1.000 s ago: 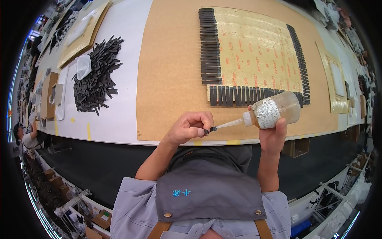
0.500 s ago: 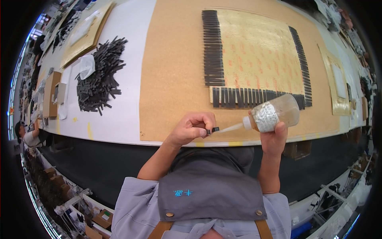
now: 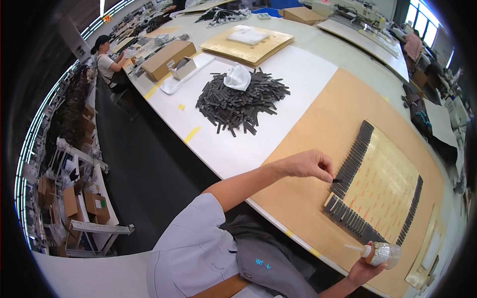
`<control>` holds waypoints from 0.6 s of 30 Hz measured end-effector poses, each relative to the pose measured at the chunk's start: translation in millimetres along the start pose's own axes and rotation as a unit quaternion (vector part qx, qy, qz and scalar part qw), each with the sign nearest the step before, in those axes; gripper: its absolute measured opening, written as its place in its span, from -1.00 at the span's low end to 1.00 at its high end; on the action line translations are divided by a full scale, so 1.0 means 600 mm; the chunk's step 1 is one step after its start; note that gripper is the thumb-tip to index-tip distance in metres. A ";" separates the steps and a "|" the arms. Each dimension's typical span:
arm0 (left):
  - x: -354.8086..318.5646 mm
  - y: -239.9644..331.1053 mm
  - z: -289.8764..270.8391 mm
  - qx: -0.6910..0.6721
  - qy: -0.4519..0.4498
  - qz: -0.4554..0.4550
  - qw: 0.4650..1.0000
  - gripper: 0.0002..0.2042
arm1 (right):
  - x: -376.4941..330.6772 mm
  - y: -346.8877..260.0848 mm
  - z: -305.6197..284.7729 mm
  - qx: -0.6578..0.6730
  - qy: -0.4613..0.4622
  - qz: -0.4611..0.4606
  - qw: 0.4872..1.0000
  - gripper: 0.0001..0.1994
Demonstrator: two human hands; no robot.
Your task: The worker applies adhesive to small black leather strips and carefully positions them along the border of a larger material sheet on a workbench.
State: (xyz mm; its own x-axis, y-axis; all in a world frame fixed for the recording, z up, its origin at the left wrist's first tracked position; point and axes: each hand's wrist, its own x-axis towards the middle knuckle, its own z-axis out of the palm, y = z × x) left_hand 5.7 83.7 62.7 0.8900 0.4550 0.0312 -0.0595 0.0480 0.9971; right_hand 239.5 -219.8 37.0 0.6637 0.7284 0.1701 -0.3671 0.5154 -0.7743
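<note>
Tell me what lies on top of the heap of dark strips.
A crumpled white cloth or glove sits on top of the heap of dark strips. Whatever lies beneath the cloth is covered.

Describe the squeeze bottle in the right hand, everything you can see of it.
The squeeze bottle is small, of clear soft-looking plastic, with a patterned label round its body, a brownish collar and a long pale pointed nozzle. It lies tilted almost level, nozzle pointing left. The right hand grips it from below, at the near edge of the brown board, just short of the row of dark strips. Its fill level cannot be told.
</note>
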 end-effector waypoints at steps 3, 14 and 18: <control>0.069 0.021 -0.054 0.110 0.019 -0.025 0.993 -0.86 | 0.002 -0.014 -0.018 0.039 0.005 -0.023 0.999 -0.35; 0.434 0.016 -0.177 0.319 -0.005 -0.098 0.943 -0.90 | 0.048 -0.035 -0.052 -0.039 0.125 -0.095 0.987 -0.27; 0.521 -0.020 -0.189 0.359 -0.037 -0.131 0.923 -0.88 | 0.058 -0.038 -0.074 -0.051 0.138 -0.093 0.985 -0.27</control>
State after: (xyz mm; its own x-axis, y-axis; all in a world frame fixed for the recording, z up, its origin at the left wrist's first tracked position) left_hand 233.2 326.3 52.6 0.8616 0.4475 -0.2393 0.4533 -0.4667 0.7594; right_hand 299.8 -225.9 33.4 0.8700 0.4687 0.1531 -0.1649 0.5692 -0.8055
